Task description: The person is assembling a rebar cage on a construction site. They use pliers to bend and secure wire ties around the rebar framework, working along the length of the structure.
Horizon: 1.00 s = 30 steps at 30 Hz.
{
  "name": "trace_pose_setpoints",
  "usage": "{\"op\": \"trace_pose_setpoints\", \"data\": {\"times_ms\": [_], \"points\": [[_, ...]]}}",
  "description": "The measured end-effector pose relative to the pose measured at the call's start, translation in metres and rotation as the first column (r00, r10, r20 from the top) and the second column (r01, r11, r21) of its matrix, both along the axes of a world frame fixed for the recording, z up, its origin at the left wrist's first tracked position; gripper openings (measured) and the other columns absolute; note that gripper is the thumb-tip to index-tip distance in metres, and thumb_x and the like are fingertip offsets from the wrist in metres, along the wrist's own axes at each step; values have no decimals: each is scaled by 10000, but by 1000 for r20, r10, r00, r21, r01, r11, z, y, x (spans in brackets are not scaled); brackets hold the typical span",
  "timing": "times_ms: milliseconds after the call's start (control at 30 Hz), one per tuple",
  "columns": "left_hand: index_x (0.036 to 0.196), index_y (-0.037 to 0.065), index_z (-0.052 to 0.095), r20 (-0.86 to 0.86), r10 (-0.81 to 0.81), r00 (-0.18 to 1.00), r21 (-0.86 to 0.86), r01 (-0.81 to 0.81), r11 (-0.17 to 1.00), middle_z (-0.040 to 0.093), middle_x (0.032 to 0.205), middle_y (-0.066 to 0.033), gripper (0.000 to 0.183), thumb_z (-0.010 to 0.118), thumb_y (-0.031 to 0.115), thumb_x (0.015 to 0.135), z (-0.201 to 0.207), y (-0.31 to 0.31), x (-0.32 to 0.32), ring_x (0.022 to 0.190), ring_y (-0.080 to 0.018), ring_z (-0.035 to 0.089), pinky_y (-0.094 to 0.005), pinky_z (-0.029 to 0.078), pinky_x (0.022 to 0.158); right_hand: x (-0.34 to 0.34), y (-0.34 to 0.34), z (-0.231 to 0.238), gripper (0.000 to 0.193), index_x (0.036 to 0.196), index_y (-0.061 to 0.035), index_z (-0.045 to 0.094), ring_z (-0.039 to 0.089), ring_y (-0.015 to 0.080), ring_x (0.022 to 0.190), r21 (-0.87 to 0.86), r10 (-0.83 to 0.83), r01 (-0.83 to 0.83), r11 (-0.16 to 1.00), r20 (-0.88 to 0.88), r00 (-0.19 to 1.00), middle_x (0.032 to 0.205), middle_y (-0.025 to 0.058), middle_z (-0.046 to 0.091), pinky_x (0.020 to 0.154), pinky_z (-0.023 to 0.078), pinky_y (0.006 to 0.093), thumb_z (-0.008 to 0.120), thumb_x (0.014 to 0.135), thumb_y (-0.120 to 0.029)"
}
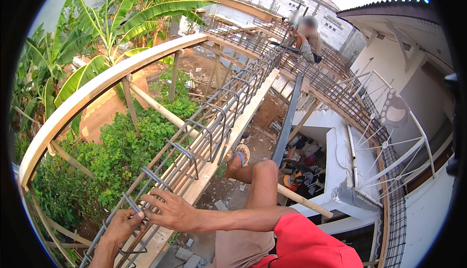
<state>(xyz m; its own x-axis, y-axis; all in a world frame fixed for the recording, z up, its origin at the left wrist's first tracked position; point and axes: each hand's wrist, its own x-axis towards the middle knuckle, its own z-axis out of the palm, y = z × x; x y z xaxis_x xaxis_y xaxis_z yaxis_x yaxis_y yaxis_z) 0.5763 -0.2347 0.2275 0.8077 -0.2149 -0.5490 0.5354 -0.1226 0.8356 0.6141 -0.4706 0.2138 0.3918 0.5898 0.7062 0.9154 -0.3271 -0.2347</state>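
A long rebar cage (214,117) of lengthwise bars and bent stirrups runs from the lower left toward the far middle, over a wooden formwork board (253,110). My left hand (118,226) is closed at a stirrup (132,203) at the near end, its thumb pressed on the steel. Close against it, my right hand (170,212) has its thumb and forefinger drawn together at the same joint, other fingers bent and a little apart over the bars. Whatever small thing lies between the right fingertips is hidden.
A curved timber beam (116,71) on posts arcs at left above green shrubs (131,141). My sandalled foot (241,156) rests by the board, over a drop to rubble. A dark metal beam (289,117) spans the gap. Another person (311,39) sits farther along; a white metal frame (389,141) stands right.
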Motion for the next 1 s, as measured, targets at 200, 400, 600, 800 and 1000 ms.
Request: {"op": "trace_pose_setpoints", "data": {"times_ms": [200, 400, 600, 800, 1000], "points": [[947, -13, 716, -9, 30, 1000, 4, -30, 1000, 686, 786, -58, 218, 676, 182, 1037, -3, -1, -1, 719, -135, 605, -302, 483, 695, -1, 5, -13, 247, 995, -8, 669, 594, 339, 1090, -36, 40, -38, 999, 76, 996, 1079, 138, 622, 911, 498, 476, 727, 822, -174], [947, -21, 731, 4, 24, 1000, 31, -24, 999, 681, 787, -46, 239, 691, 200, 1030, -3, -1, -1, 721, -132, 603, -301, 481, 702, -20, 14, -7, 176, 957, 19, 710, 638, 235, 926, 105, -15, 150, 983, -772, 636, 955, 119, 681, 782, 499, 395, 710, 922, -154], [970, -31, 737, 3, 22, 1000, 6, -22, 1000, 674, 777, -45, 263, 700, 223, 1026, 0, -1, -1, 719, -132, 601, -309, 480, 715, -32, 11, -9, 283, 1082, 16, 737, 631, 152, 809, 210, 92, 274, 938, -917, 387, 964, 112, 729, 733, 512, 326, 730, 985, -249], [1032, -53, 742, -29, 18, 999, 59, -16, 998, 668, 769, -55, 256, 687, 197, 1030, 5, -4, -1, 711, -141, 599, -308, 477, 717, -20, -48, -46, 248, 1132, 7, 737, 618, 88, 818, 320, 33, 457, 830, -846, 532, 920, 27, 721, 731, 500, 283, 729, 999, -202], [1069, -56, 747, -36, 33, 999, 16, -32, 999, 658, 762, -53, 263, 672, 194, 1037, 5, -4, -2, 708, -143, 596, -308, 478, 721, 41, -137, -99, 191, 1097, -9, 750, 572, 54, 735, 221, -255, 814, 537, -878, 406, 839, 0, 701, 677, 486, 257, 698, 989, -158]]}}
